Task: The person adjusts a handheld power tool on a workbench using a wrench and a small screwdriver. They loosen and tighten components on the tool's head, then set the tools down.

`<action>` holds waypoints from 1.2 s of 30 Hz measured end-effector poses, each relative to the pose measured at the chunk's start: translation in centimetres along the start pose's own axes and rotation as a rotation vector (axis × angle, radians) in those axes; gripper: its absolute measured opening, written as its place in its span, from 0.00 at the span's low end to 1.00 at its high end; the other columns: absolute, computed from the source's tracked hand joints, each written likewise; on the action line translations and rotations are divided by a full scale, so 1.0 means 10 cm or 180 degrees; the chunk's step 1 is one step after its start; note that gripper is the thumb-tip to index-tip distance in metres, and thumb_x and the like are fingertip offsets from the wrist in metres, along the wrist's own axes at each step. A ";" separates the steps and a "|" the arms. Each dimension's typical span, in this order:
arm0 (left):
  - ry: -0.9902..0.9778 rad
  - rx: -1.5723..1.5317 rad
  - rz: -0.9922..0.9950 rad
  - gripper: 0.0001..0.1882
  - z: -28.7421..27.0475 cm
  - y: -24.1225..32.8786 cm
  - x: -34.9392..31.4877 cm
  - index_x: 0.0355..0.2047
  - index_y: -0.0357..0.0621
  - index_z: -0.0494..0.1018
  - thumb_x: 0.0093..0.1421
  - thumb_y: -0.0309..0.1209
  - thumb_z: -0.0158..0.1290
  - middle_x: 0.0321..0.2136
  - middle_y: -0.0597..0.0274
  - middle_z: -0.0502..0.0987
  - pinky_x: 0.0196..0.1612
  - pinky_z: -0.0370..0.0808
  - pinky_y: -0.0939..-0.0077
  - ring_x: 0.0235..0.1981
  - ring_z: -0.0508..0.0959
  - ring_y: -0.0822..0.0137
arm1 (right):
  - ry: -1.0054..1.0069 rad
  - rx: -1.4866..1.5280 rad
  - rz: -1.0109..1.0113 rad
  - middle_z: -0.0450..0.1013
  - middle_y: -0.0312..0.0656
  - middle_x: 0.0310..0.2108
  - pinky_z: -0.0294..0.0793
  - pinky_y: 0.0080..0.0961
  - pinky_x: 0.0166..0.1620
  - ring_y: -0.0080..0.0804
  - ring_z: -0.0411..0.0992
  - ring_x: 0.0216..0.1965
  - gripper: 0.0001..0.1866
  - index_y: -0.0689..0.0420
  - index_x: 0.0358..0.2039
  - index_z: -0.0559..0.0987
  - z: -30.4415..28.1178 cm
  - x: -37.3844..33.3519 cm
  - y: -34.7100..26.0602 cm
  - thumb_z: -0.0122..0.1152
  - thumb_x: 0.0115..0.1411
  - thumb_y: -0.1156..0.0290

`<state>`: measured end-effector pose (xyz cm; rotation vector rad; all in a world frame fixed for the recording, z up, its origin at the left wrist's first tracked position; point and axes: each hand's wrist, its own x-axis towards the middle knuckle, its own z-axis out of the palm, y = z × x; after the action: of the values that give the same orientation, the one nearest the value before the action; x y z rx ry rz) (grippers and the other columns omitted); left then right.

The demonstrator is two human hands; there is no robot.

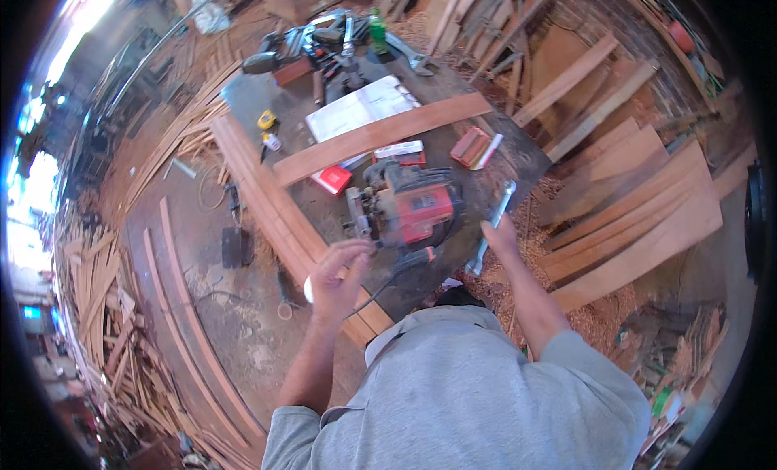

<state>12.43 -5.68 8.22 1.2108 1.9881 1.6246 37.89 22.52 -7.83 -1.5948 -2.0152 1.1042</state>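
A red and black power tool, which looks like a router on its side, lies on the dark workbench. My left hand is at its left end, by the metal base, with fingers bent together as in a pinch. Whatever is between those fingertips is too small to make out. To the right of the tool, my right hand grips a long silver wrench around its middle. One wrench end points away from me, the other toward the bench's near edge. A black cord runs from the tool toward me.
Long planks line the bench's left side, and a curved board lies across it. Behind are papers, a yellow tape measure, a green bottle and piled tools. Curved wood pieces lean at right.
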 end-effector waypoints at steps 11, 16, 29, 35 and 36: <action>-0.0923 -0.1452 -0.1096 0.21 0.00 0.17 -0.55 0.48 0.33 0.80 0.72 0.41 0.50 0.38 0.60 0.84 0.32 0.76 0.79 0.32 0.79 0.77 | -0.1804 0.0368 -0.3091 0.75 0.51 0.30 0.78 0.41 0.36 0.52 0.78 0.33 0.08 0.62 0.29 0.75 -0.24 -1.75 -2.00 0.63 0.64 0.74; -0.0134 -0.0889 -0.2087 0.24 -0.56 0.22 -0.75 0.38 0.33 0.83 0.77 0.40 0.44 0.17 0.67 0.76 0.23 0.73 0.78 0.18 0.75 0.76 | -0.0650 0.0523 -0.2558 0.78 0.44 0.32 0.77 0.31 0.37 0.35 0.78 0.31 0.07 0.61 0.36 0.79 -0.32 -1.23 -2.14 0.66 0.65 0.71; 0.0270 0.1137 -0.1254 0.25 -0.19 0.93 0.66 0.36 0.30 0.82 0.76 0.42 0.48 0.23 0.57 0.82 0.23 0.74 0.77 0.19 0.78 0.74 | -0.1923 -0.0719 -0.1925 0.79 0.52 0.54 0.73 0.41 0.61 0.47 0.76 0.58 0.29 0.55 0.53 0.82 1.17 1.54 -1.94 0.55 0.68 0.41; 0.0302 0.2124 -0.1437 0.27 0.20 0.77 1.24 0.34 0.39 0.83 0.74 0.50 0.48 0.22 0.55 0.81 0.30 0.76 0.62 0.24 0.81 0.57 | -0.2541 -0.0526 -0.1387 0.82 0.55 0.47 0.77 0.39 0.53 0.49 0.80 0.50 0.31 0.57 0.49 0.84 1.38 1.64 -1.86 0.74 0.56 0.43; 0.0263 0.2277 -0.1615 0.26 0.25 0.75 1.31 0.32 0.42 0.83 0.73 0.50 0.47 0.22 0.54 0.81 0.34 0.77 0.55 0.27 0.83 0.49 | -0.2554 -0.0409 -0.1480 0.82 0.55 0.46 0.77 0.40 0.52 0.49 0.80 0.49 0.30 0.57 0.47 0.84 1.39 1.63 -1.86 0.74 0.56 0.43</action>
<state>9.41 5.84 17.73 0.7118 2.7515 0.7437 11.04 31.46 -6.06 -0.6657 -2.7937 1.5842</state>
